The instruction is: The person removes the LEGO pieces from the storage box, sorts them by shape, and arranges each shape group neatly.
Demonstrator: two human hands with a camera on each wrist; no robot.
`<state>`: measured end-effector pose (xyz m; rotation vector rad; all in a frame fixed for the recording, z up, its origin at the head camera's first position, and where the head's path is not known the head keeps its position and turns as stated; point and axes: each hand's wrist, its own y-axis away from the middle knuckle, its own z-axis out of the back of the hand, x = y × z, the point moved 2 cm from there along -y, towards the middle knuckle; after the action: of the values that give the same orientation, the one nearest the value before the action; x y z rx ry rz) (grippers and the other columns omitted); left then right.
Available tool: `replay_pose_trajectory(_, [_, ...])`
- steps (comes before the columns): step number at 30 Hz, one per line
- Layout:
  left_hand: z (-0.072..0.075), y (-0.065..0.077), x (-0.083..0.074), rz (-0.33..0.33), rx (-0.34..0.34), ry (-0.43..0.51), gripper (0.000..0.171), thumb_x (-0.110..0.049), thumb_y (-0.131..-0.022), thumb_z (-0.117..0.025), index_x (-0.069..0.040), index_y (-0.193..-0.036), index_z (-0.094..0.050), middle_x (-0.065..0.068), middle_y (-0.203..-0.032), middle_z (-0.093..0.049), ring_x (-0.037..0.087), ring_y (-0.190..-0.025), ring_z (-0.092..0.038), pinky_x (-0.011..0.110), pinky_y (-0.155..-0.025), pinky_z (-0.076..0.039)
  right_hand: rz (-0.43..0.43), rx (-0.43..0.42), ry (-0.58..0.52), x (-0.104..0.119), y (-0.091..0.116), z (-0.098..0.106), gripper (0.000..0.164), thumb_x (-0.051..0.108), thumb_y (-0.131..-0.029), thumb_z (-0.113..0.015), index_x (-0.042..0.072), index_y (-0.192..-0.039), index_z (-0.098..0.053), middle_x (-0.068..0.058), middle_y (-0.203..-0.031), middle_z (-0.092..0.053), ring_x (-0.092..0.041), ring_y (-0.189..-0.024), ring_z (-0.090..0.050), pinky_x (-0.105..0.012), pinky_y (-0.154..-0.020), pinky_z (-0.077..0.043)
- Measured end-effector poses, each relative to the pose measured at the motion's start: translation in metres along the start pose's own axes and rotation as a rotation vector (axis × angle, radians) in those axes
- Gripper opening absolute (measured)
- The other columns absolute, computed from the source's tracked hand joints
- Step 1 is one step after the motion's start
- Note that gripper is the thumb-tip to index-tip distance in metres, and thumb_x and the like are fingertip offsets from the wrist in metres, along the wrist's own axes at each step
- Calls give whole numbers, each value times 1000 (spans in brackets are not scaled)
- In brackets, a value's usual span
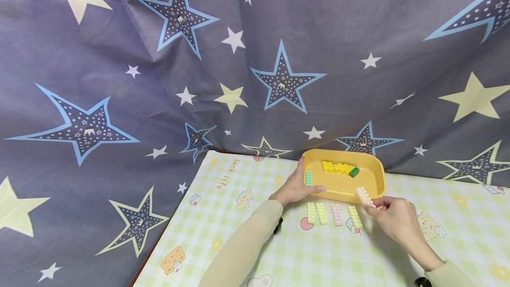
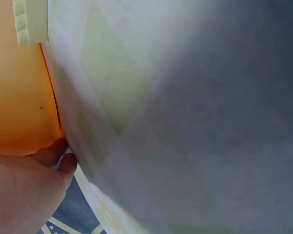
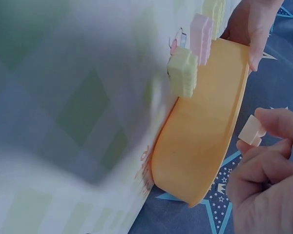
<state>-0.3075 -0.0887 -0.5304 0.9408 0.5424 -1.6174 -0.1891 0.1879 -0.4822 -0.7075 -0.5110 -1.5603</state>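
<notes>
My left hand (image 1: 295, 188) grips the left end of a shallow yellow plastic tray (image 1: 338, 186), the thumb lying over its near rim. In my right hand (image 1: 398, 221), thumb and fingers pinch a pale peach toy building brick (image 1: 363, 195), raised by the tray's near right rim. The right wrist view shows that brick (image 3: 251, 130) end-on, apart from the tray wall. Inside the tray lie several yellow bricks (image 1: 338, 167), a dark green brick (image 1: 354, 172) beside them, and a teal brick (image 1: 308, 178) near my left hand.
A row of bricks lies on the cloth before the tray: pale yellow-green ones (image 1: 311, 213) and a pink one (image 1: 337, 215). A checked, cartoon-printed cloth (image 1: 239, 225) covers the table. Behind its back edge hangs a dark star-patterned curtain (image 1: 223, 70).
</notes>
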Motion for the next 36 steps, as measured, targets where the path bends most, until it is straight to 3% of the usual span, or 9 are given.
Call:
replay_pose_trajectory(15, [0, 0, 0, -19, 1, 19, 133, -55, -88, -90, -26, -178, 5, 12, -184, -20, 34, -169, -30, 53, -138, -28, -93, -32, 35, -15, 17, -3, 24, 24, -89, -86, 0, -85, -80, 1, -63, -65, -14, -57, -53, -28, -51, -38])
replay_pose_trajectory(21, [0, 0, -1, -11, 3, 14, 133, -55, -88, -89, -25, -178, 4, 12, -185, -19, 35, -169, -29, 54, -138, -28, -112, 19, 65, -22, 17, -8, 26, 25, -89, -86, 5, -77, -75, 1, -65, -68, -15, -58, -55, -29, -54, -38])
replay_pose_trajectory(36, [0, 0, 0, -18, 3, -7, 132, -58, -89, -87, -25, -178, 5, 10, -185, -18, 33, -170, -28, 54, -138, -29, -122, 145, 132, -28, 9, -18, 32, 25, -87, -83, 11, -64, -65, 1, -59, -60, -17, -57, -53, -31, -55, -38])
